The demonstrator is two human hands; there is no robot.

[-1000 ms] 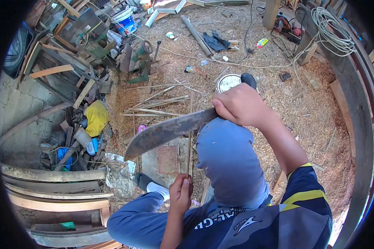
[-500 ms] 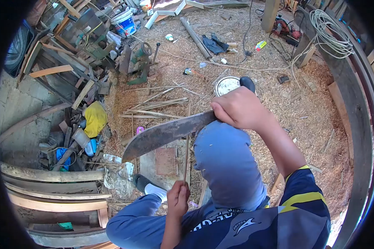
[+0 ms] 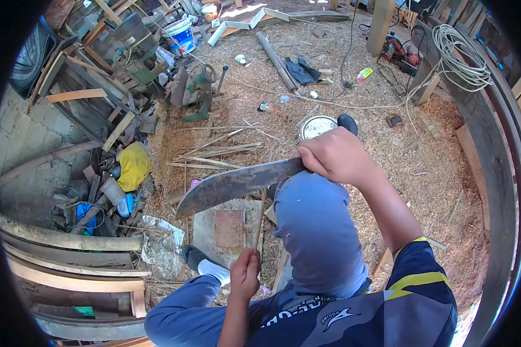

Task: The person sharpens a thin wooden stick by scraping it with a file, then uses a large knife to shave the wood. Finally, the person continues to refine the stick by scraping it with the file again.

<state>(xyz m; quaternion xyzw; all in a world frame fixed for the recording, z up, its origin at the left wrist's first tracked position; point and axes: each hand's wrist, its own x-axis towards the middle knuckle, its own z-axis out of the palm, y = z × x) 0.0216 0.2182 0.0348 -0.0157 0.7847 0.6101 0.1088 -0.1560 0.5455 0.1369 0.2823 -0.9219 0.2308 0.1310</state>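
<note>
My right hand point(image 3: 340, 155) is closed around the handle of a machete point(image 3: 237, 184), resting over my raised knee. Its broad, dark, stained blade reaches left and a little downward to a curved tip. In my closed left hand point(image 3: 246, 273), lower down by my lap, is a thin wooden strip point(image 3: 259, 224). The strip points up and away from me, and the blade crosses over it in this view. The handle is mostly hidden in my fist. Beneath the strip lies a pale board point(image 3: 205, 226) with a reddish-brown square on it.
Thin split strips point(image 3: 220, 151) lie scattered on the shavings-covered floor ahead. A round white lid point(image 3: 317, 127) sits beyond my knee. Scrap wood and a yellow cloth point(image 3: 134, 166) crowd the left, near curved timbers point(image 3: 75, 240). A coiled cable point(image 3: 460, 58) hangs on the right.
The blade and both hands have shifted only slightly in view, my left hand a little to the left. Both hands keep their hold on the machete and the strip.
</note>
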